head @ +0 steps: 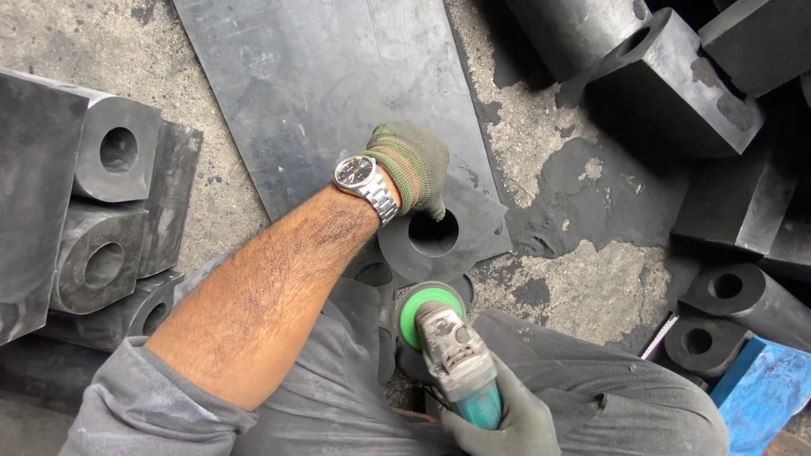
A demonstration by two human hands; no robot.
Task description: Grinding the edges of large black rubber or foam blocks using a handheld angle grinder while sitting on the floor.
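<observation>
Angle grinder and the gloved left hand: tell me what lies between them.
In the head view, the black rubber ring with its round hole lies between the angle grinder and the left hand, which rests on its far edge.

Matt black rubber ring (432,245), rough concrete floor (583,279), knitted cloth glove (414,165)

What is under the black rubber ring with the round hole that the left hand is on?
The rubber ring lies on the lower corner of a dark flat sheet. The gloved left hand covers its upper edge; whatever lies beneath the sheet is hidden.
</observation>
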